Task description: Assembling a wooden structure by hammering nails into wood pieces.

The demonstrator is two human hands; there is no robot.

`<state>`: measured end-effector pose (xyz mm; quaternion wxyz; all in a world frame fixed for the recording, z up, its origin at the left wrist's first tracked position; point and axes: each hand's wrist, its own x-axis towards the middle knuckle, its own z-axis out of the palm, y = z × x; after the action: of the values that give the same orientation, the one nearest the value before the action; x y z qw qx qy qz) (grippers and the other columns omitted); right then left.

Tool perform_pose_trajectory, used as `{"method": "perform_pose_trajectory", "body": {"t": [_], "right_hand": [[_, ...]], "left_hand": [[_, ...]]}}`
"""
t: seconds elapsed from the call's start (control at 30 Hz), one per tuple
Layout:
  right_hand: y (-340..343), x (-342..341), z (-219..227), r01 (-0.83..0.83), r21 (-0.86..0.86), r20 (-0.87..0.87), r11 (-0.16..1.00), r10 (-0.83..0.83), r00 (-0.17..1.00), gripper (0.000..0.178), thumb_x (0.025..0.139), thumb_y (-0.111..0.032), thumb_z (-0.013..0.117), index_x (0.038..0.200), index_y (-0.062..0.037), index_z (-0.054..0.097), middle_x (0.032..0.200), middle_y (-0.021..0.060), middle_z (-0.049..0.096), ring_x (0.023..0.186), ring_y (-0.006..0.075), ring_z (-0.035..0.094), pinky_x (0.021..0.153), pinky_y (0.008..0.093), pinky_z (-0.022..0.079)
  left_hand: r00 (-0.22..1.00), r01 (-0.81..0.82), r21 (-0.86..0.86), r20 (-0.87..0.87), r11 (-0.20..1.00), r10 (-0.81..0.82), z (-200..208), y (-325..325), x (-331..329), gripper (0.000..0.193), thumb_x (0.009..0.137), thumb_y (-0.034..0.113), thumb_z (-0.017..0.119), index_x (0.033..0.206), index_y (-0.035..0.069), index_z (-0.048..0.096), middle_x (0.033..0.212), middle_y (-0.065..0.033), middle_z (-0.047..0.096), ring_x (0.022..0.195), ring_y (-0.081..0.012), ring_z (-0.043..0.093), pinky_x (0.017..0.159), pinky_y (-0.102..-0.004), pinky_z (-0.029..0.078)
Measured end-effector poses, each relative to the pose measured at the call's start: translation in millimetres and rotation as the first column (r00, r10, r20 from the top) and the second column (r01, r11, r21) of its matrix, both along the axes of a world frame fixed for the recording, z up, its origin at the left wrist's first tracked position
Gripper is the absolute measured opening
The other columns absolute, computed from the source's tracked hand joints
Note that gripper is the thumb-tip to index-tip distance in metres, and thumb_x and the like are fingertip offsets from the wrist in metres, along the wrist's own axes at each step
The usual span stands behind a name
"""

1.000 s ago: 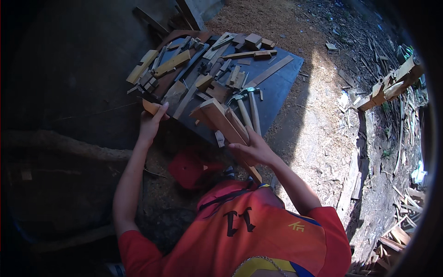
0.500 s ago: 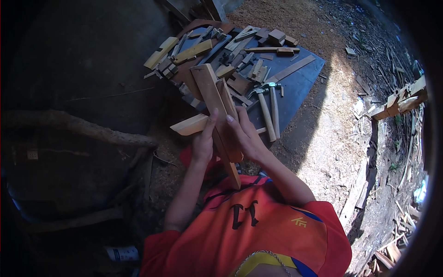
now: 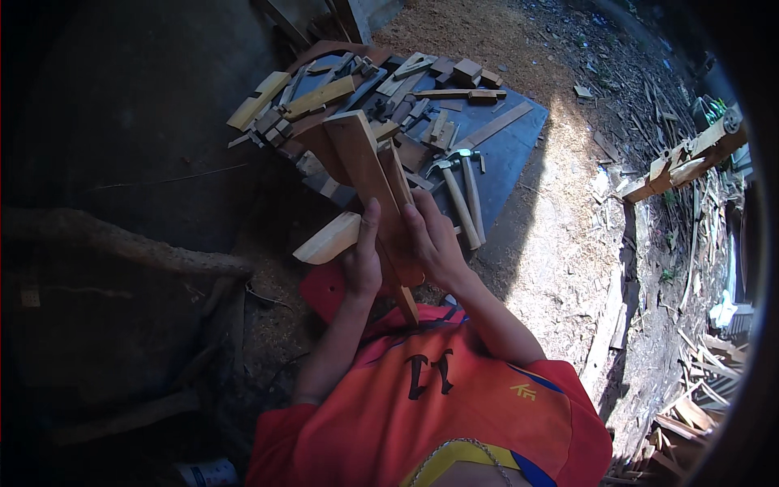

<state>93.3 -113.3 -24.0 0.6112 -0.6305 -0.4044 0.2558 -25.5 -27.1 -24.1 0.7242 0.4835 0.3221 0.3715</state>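
Before my chest I hold a wooden assembly [image 3: 357, 152] made of pieces joined together, one end pointing up toward the workbench. My left hand [image 3: 364, 260] is closed around its left side, thumb lying along the long face. A pale slanted-end block [image 3: 328, 239] juts out to the left beside that hand. On the opposite side my right hand [image 3: 436, 245] grips the assembly, its thumb pressed near a narrower upright piece [image 3: 393, 172]. The lower tip [image 3: 406, 307] points toward my shirt. My palms hide part of the joints.
Beyond the assembly stands a low dark workbench [image 3: 519, 138]. Two claw hammers [image 3: 459, 199] lie on its near right part, with wooden hand planes [image 3: 320, 96] and several blocks farther back. A thick branch [image 3: 122, 239] crosses at left. Log [image 3: 686, 166] and wood scraps lie at right.
The workbench and ground have shifted left in the picture as my view turned. Both hands keep their hold on the wooden assembly, which has barely moved.
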Motion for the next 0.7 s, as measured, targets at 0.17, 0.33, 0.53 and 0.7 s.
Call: {"method": "perform_pose_trajectory", "body": {"t": [0.17, 0.33, 0.53, 0.7], "right_hand": [[0, -10, 14, -0.021, -0.061, -0.039, 0.998, 0.019, 0.999, 0.044, 0.113, -0.045, 0.043, 0.13, -0.005, 0.051, 0.093, 0.0272, 0.068, 0.09, 0.0496, 0.067, 0.076, 0.05, 0.05], [4, -20, 14, 0.013, -0.059, -0.046, 0.998, -0.016, 0.999, 0.043, 0.112, -0.044, 0.045, 0.129, -0.0044, 0.052, 0.091, 0.0256, 0.068, 0.088, 0.0458, 0.069, 0.074, 0.0478, 0.05], [3, -15, 20, -0.017, -0.08, 0.035, 0.997, 0.02, 0.999, 0.045, 0.111, -0.041, 0.05, 0.134, -0.0023, 0.052, 0.088, 0.0207, 0.069, 0.082, 0.0344, 0.071, 0.077, 0.0426, 0.054], [3, -15, 35, 0.246, 0.166, 0.366, 0.955, -0.291, 0.884, 0.063, 0.09, -0.03, 0.08, 0.145, -0.0129, 0.055, 0.14, 0.0192, 0.047, 0.12, 0.0357, 0.057, 0.097, 0.0438, 0.049]], "left_hand": [[0.996, 0.083, -0.039, 0.037, 0.996, -0.082, 11, 5, -9, 0.06, 0.105, 0.046, 0.064, 0.145, 0.002, 0.055, 0.136, -0.0082, 0.061, 0.124, -0.0173, 0.06, 0.104, -0.0322, 0.049], [0.995, 0.073, -0.086, 0.077, 0.994, -0.066, 9, 9, -13, 0.05, 0.109, 0.041, 0.06, 0.14, 0.002, 0.057, 0.128, -0.0087, 0.065, 0.116, -0.0155, 0.065, 0.099, -0.0325, 0.052], [0.976, 0.146, -0.064, 0.171, 0.987, -0.133, 15, 15, -16, 0.048, 0.109, 0.041, 0.059, 0.139, 0.003, 0.059, 0.127, -0.0079, 0.067, 0.11, -0.0155, 0.069, 0.094, -0.03, 0.056], [0.945, 0.31, -0.154, 0.156, 0.938, -0.287, 6, 25, -18, 0.047, 0.11, 0.038, 0.057, 0.143, 0.004, 0.055, 0.126, -0.0082, 0.067, 0.116, -0.0156, 0.068, 0.097, -0.0316, 0.056]]}}
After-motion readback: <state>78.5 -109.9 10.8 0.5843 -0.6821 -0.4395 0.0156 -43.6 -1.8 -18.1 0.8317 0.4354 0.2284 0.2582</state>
